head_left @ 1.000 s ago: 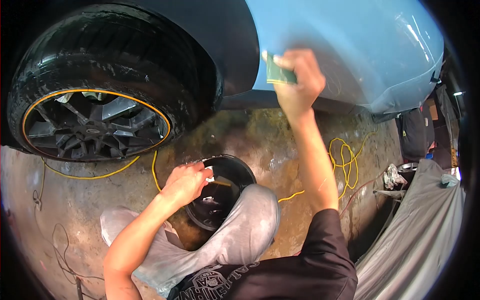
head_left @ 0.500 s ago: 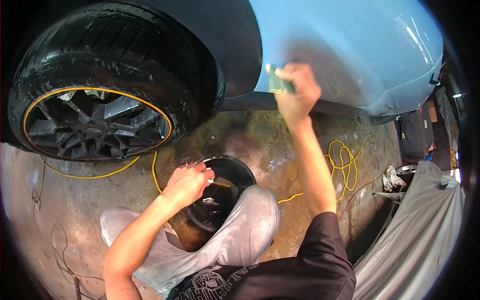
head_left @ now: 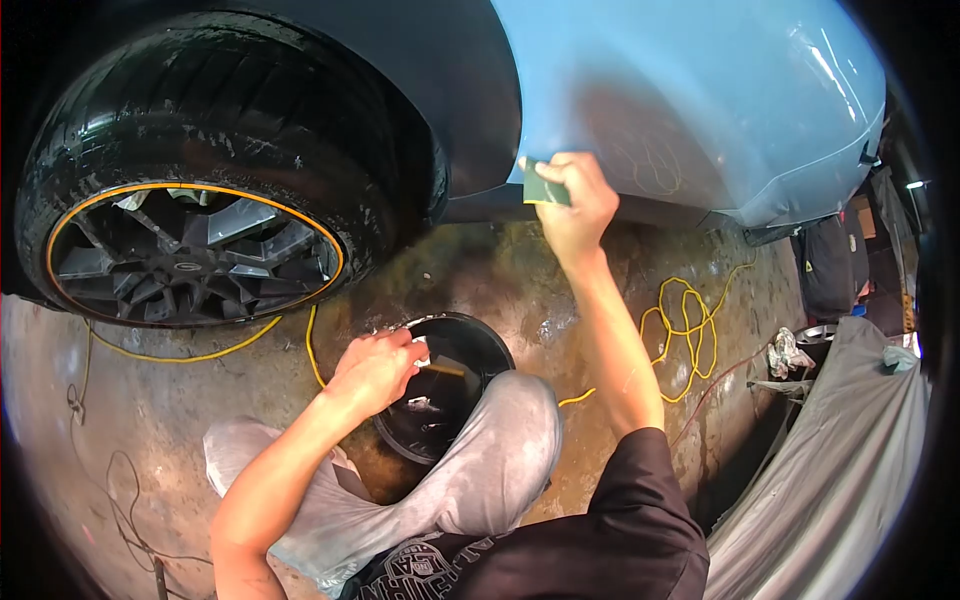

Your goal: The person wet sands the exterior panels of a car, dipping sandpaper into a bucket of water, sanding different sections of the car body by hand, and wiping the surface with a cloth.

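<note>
My right hand (head_left: 583,205) is closed on a flat green rectangular piece (head_left: 546,184) with a pale yellow edge, like a scraper or pad; its exact kind is unclear. The piece is by the lower edge of the light blue car panel (head_left: 720,60), near the dark wheel arch trim. A smooth dark brownish-grey patch (head_left: 640,135) with faint scribbled lines shows on the panel. Over the rim of a round black tub (head_left: 470,350), my left hand (head_left: 376,368) is closed on a small white piece (head_left: 421,352), mostly hidden by the fingers. The tub has dark contents and a pale floating scrap.
A big black tyre (head_left: 250,140) with a dark, orange-rimmed wheel (head_left: 190,255) stands at the left. Yellow cord (head_left: 690,330) coils on the stained concrete floor. Grey cloth (head_left: 830,450) drapes at the right, beside crumpled plastic (head_left: 788,350). My bent legs (head_left: 490,450) flank the tub.
My right hand has moved down and slightly left with the green piece, toward the panel's lower edge. My left hand has barely moved.
</note>
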`<state>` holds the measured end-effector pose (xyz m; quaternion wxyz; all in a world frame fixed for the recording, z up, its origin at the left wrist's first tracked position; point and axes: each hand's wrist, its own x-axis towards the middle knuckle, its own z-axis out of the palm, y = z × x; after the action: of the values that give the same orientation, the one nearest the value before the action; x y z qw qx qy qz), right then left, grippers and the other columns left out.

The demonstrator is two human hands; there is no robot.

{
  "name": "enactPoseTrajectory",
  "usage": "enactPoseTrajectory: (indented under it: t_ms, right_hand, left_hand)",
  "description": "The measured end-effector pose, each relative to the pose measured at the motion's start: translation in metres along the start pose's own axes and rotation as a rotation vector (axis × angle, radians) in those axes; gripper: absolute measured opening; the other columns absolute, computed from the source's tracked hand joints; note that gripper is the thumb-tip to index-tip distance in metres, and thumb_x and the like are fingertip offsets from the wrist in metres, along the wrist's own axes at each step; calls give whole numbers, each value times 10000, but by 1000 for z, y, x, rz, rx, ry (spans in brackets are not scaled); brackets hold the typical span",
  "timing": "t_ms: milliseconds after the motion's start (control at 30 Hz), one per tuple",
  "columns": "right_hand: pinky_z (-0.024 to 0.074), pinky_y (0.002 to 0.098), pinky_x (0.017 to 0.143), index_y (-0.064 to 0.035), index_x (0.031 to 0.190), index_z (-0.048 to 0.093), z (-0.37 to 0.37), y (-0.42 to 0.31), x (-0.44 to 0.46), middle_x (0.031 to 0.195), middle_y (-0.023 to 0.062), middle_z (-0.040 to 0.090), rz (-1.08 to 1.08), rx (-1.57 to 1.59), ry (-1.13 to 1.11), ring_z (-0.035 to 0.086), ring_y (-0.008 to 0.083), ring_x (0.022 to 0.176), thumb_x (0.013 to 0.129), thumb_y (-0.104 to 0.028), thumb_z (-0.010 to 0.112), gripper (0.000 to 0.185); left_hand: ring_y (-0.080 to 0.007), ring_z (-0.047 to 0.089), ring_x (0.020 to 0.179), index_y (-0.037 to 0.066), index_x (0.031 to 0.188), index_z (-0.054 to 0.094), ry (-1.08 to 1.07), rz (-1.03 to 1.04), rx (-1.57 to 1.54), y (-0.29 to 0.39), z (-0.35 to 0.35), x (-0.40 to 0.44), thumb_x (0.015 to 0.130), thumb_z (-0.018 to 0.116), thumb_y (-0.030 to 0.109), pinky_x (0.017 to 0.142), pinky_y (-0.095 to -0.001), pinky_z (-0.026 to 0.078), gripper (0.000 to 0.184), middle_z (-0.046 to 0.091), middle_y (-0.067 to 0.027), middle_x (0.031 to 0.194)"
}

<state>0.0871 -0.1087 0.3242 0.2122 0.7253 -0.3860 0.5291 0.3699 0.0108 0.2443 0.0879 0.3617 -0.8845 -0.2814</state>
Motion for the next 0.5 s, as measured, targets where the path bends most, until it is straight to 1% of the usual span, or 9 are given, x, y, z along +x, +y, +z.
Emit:
enactPoseTrajectory:
  t_ms: [67, 133, 233, 333, 400, 433, 500]
  right_hand:
    - [487, 314, 561, -77, 796, 678, -1, -8, 38, 782, 70, 648, -84, 26, 84, 621, 226, 644, 593, 46, 826, 279]
    - [490, 323, 559, -81, 795, 678, -2, -28, 77, 790, 66, 654, -128, 9, 94, 624, 232, 650, 592, 52, 822, 282]
    - [487, 326, 561, -81, 792, 677, -1, -30, 85, 784, 60, 649, -132, 41, 100, 618, 232, 643, 606, 27, 842, 271]
    - [479, 320, 556, -78, 786, 672, 1, -11, 35, 776, 64, 641, -102, 13, 41, 611, 225, 633, 629, -6, 868, 261]
    - [478, 317, 560, -77, 788, 668, 0, 1, -6, 767, 71, 633, 16, -40, -52, 609, 228, 630, 643, -24, 886, 268]
    - [476, 319, 558, -79, 789, 667, 0, -1, -9, 763, 69, 634, 47, -30, -43, 610, 231, 629, 640, -11, 882, 271]
    - [474, 317, 555, -80, 788, 667, -2, -2, 0, 762, 66, 636, 23, -10, -21, 611, 230, 629, 638, -5, 878, 269]
  left_hand:
    - [-328, 660, 927, 111, 1000, 685, -2, -3, -11, 0, 2, 0, 825, 718, 114, 782, -452, 544, 178, 650, -97, 917]
    - [-328, 662, 923, 112, 1002, 686, 4, 12, 6, 2, 1, 2, 825, 718, 117, 787, -450, 545, 180, 652, -97, 916]
    - [-328, 663, 922, 113, 1003, 687, 3, 4, 5, 2, -2, 4, 825, 716, 116, 790, -450, 546, 180, 652, -96, 917]
    - [-325, 664, 923, 113, 1003, 688, 20, 7, 1, 1, -2, 3, 825, 715, 112, 792, -448, 546, 180, 652, -94, 916]
    - [-323, 664, 923, 112, 1003, 688, 24, 10, -1, 0, -3, 2, 824, 716, 112, 792, -447, 547, 181, 652, -94, 917]
    - [-322, 665, 923, 110, 1003, 688, 17, 14, -8, 0, -2, 2, 823, 716, 111, 793, -446, 547, 182, 652, -94, 918]
    - [-321, 665, 924, 108, 1004, 687, 11, 16, -9, -1, 1, 1, 823, 716, 111, 793, -445, 547, 183, 653, -94, 920]
